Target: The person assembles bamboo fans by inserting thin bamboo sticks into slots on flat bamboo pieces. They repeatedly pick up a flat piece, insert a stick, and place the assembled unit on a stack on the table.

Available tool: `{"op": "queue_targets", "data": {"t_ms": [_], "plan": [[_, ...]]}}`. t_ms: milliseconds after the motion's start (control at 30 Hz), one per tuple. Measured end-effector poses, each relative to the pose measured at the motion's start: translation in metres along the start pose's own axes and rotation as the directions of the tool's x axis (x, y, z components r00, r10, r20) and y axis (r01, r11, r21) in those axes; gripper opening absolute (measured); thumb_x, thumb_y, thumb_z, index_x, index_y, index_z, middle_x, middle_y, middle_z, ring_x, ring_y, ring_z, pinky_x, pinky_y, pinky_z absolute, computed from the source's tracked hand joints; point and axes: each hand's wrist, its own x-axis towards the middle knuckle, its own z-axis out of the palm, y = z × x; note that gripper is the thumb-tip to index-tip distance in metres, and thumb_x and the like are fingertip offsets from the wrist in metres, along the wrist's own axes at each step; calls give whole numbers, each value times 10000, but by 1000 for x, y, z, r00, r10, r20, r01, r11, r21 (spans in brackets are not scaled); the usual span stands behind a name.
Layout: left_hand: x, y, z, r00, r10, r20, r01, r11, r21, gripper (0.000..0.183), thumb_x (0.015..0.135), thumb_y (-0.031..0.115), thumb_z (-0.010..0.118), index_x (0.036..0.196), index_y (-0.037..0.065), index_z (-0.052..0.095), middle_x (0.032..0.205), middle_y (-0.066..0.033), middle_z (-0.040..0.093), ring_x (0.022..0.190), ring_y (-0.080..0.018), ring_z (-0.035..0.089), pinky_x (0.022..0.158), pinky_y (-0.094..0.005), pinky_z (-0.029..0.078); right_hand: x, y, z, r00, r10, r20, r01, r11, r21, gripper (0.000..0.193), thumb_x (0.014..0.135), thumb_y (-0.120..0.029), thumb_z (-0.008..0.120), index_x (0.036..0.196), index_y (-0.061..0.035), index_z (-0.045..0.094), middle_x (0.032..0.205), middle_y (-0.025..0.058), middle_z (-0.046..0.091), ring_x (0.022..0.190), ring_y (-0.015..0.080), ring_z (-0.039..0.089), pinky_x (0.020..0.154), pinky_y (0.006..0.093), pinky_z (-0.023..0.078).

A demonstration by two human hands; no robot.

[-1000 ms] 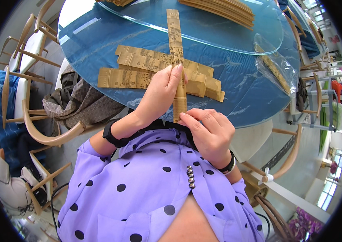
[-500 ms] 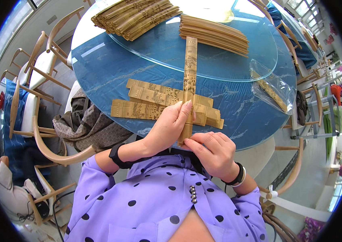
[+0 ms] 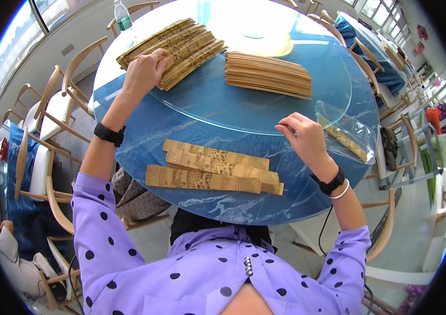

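Observation:
My left hand [image 3: 147,72] rests at the near edge of a pile of narrow gold printed paper boxes [image 3: 191,50]. Its fingers are closed on a gold box at that edge, partly hiding it. My right hand [image 3: 304,135] hovers over the right side of the table, fingers drawn together and nothing visible in them. Between my forearms, several flat gold printed paper strips [image 3: 207,178] overlap on the blue table. Beyond my right hand, a bundle of thin tan sticks [image 3: 267,74] lies beside the pile of boxes.
The round blue table [image 3: 307,181] carries a glass turntable [image 3: 333,79]. A clear plastic bag [image 3: 362,139] with a gold strip inside lies at the right. A water bottle [image 3: 122,17] stands at the far left. Wooden chairs [image 3: 57,105] surround the table.
The gold box held upright before me has left that place. My left hand has moved far left to the pile; my right hand has moved right and away, off the box.

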Motion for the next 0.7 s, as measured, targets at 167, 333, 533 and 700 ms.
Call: {"op": "queue_targets", "data": {"t_ms": [167, 333, 533, 700], "plan": [[33, -43, 41, 976, 144, -161, -146, 989, 1, 278, 997, 249, 633, 1154, 35, 715, 1057, -199, 726, 907, -376, 709, 806, -452, 564, 23, 53, 14, 998, 10, -56, -15, 996, -91, 116, 913, -184, 733, 891, -71, 715, 842, 73, 672, 788, 291, 675, 670, 392, 543], [45, -49, 55, 978, 185, -95, -161, 962, 222, 271, 963, 272, 672, 1140, 75, 732, 964, -136, 653, 918, -341, 673, 806, -441, 556, 50, 77, 16, 996, -47, -72, 34, 984, -174, 135, 912, -160, 728, 993, -53, 712, 955, 82, 684, 908, 289, 678, 774, 396, 552], [36, -41, 54, 960, 221, -173, -169, 947, 273, 309, 904, 221, 747, 1154, 41, 730, 1059, -103, 594, 1071, -282, 584, 926, -404, 521, 75, 88, 40, 992, -121, -37, 110, 972, -208, 182, 914, -188, 723, 1034, -52, 723, 1030, 67, 669, 1071, 265, 630, 908, 387, 552], [17, -19, 35, 964, 192, -183, -157, 969, 189, 309, 908, 195, 746, 1180, 49, 726, 1073, -112, 610, 1089, -295, 576, 970, -415, 501, 83, 87, 51, 994, -97, 50, 105, 974, -202, 202, 881, -198, 753, 1020, -55, 722, 1009, 66, 673, 1041, 265, 631, 908, 387, 548]]}}
